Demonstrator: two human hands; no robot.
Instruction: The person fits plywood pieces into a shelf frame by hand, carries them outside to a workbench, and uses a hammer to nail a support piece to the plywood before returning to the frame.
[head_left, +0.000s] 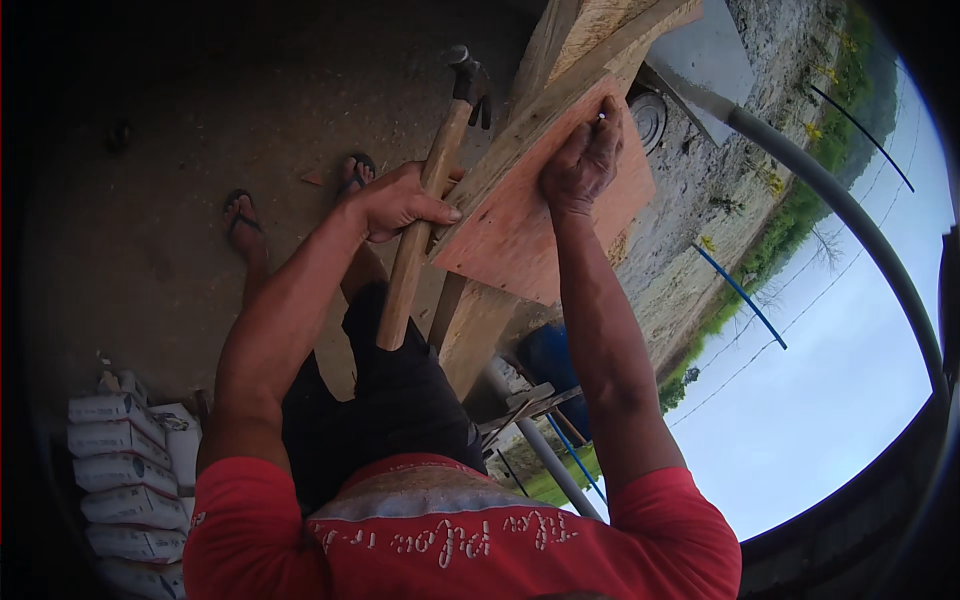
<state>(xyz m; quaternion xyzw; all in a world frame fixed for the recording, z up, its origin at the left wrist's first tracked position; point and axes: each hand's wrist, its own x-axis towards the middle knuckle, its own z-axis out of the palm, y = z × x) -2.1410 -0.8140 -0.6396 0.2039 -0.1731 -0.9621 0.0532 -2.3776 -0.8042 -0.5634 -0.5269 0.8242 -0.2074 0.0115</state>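
My left hand is closed around the wooden handle of a claw hammer. The hammer's dark metal head points up and away from me, and its thumb side touches the lower left corner of a reddish plywood panel. On the panel's face, near its far upper edge, rests my right hand with its fingers pinched together. A small white tip shows between those fingers; what it belongs to is too small to tell. Along the panel's left edge runs a wooden strip.
Wooden boards stand beyond the panel, and a timber post is below it. Stacked bags are at the lower left. A blue drum stands under the panel. A grey pipe curves along the right.
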